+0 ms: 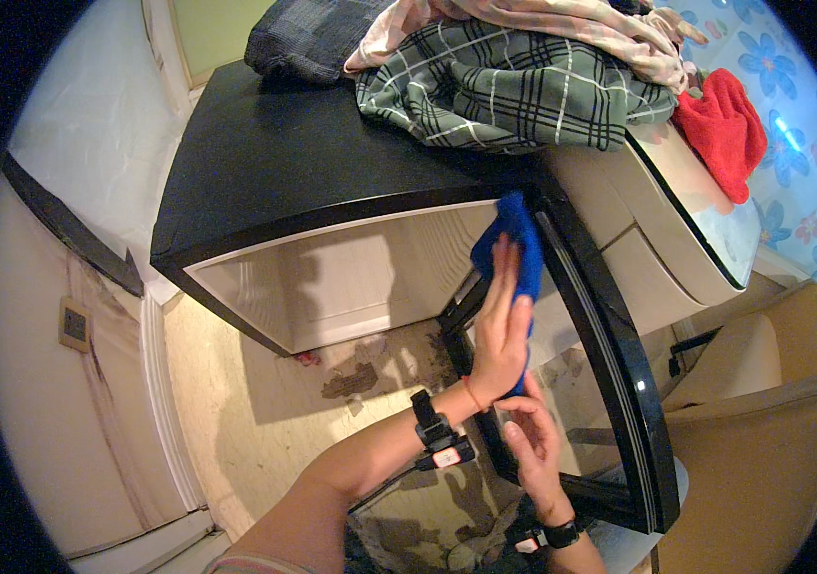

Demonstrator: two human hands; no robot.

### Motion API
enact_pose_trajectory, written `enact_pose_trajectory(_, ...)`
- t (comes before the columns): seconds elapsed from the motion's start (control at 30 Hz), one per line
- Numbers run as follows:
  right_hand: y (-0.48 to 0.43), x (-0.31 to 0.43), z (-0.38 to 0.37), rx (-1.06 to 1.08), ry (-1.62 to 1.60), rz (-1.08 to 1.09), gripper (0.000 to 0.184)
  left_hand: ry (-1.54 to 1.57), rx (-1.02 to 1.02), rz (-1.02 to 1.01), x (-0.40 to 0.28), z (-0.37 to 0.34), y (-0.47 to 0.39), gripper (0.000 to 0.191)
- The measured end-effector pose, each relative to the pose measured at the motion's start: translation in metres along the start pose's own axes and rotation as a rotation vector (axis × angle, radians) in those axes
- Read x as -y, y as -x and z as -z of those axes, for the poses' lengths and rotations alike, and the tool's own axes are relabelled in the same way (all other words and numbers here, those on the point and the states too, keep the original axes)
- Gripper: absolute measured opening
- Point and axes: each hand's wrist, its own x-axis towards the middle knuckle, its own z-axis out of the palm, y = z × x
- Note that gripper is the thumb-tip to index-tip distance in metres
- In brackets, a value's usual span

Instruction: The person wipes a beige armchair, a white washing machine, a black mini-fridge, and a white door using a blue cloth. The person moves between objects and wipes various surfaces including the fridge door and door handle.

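My left hand lies flat, fingers stretched upward, over a blue cloth near the hinge side of a glass door with a black frame. The door stands open from a black cabinet with a pale, ribbed interior. My right hand is just below, fingers curled and thumb apart, near the cloth's lower end; whether it grips the cloth is hidden. Both wrists wear black straps with small devices, and the left wrist has a red string.
Plaid fabric and other clothes lie on the cabinet top. A red cloth lies on the white furniture at right. Tan chairs stand beside the door. A wall socket is at left, and the floor bears dark patches.
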Motion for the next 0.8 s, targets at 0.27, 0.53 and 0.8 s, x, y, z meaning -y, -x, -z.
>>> enact_pose_trajectory(0.27,-0.005,0.02,-0.012,0.031,-0.028,0.102,0.039,-0.28,0.04,-0.158,-0.05,0.012,-0.053,0.044)
enact_pose_trajectory(0.53,-0.005,0.015,-0.013,0.012,-0.028,0.089,0.042,-0.518,0.123,-0.185,-0.07,0.016,-0.065,0.044)
enact_pose_trajectory(0.8,-0.001,0.009,-0.011,-0.052,-0.06,0.099,0.042,-0.597,0.236,-0.044,-0.099,0.017,-0.053,0.045)
